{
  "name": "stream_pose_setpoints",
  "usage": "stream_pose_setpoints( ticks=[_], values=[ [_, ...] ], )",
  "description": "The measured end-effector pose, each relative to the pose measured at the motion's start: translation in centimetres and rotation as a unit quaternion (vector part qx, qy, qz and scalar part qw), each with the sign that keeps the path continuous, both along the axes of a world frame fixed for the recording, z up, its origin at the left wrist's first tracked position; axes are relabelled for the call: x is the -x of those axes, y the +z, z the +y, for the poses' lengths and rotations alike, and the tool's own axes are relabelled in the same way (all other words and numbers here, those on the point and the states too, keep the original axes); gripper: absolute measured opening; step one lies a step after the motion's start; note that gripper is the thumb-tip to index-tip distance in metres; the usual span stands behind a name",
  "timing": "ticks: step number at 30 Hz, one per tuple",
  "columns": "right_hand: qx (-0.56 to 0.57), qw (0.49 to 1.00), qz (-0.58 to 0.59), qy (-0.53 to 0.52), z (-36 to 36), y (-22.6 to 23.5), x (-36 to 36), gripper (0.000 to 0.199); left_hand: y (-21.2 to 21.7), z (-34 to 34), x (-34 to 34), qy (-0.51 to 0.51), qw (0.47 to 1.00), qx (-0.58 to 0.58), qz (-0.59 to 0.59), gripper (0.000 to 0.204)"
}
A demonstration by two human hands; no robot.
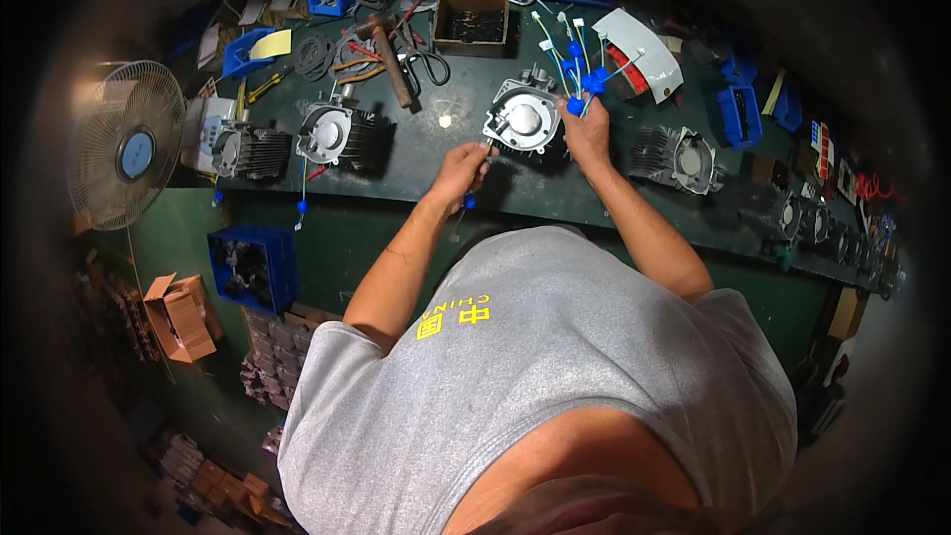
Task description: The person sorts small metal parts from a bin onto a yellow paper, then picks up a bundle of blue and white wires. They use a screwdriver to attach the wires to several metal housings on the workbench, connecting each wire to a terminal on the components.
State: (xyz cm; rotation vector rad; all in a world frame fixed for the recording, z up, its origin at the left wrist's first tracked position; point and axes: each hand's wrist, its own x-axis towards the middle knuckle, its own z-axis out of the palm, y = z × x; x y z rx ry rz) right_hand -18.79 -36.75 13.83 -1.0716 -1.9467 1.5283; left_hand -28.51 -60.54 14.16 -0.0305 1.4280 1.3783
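Observation:
A silver, finned metal housing (525,119) with a round raised centre lies on the dark bench in front of me. At its lower left corner my left hand (462,174) is closed, fingertips pinched against the edge; what they grip is hidden. A small blue piece (470,202) on a thin wire hangs just below that hand. My right hand (588,131), at the housing's right side, is closed round a bundle of thin wires (578,59). Round blue pieces and white connectors show on these wires, which fan out beyond my fingers.
Similar housings (337,134) stand left and right (682,159). A hammer (386,54), scissors (426,64) and a cardboard box of small dark parts (472,25) lie behind. White paper (642,54) lies at the far right. A fan (129,144) stands left, above a blue crate (252,267).

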Motion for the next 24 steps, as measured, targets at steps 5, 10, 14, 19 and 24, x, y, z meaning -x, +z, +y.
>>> stream_pose_setpoints(
  ticks=[5, 10, 14, 19, 24],
  values=[
    [-0.007, 1.000, 0.011, 0.000, -0.2, -0.1, 0.1, 0.021, -1.3, 0.3, 0.1, 0.036, 0.998, -0.012, 0.052, 0.018],
    [-0.058, 0.998, 0.025, 0.014, 0.3, -1.2, -0.1, 0.018, -0.2, 1.2, -0.9, -0.033, 0.838, 0.096, 0.536, 0.021],
    [-0.049, 0.999, 0.024, 0.005, 0.2, -1.1, 0.2, 0.018, -1.7, 1.2, -0.5, 0.058, 0.942, 0.005, 0.329, 0.016],
    [-0.050, 0.998, 0.029, 0.001, 0.1, -1.4, 0.1, 0.018, -0.7, 1.4, 0.6, 0.134, 0.991, -0.006, -0.024, 0.006],
    [-0.043, 0.998, 0.050, -0.002, -0.4, -0.8, 0.1, 0.017, -1.5, 1.2, 1.6, 0.056, 0.991, -0.005, 0.123, 0.009]
  ],
)
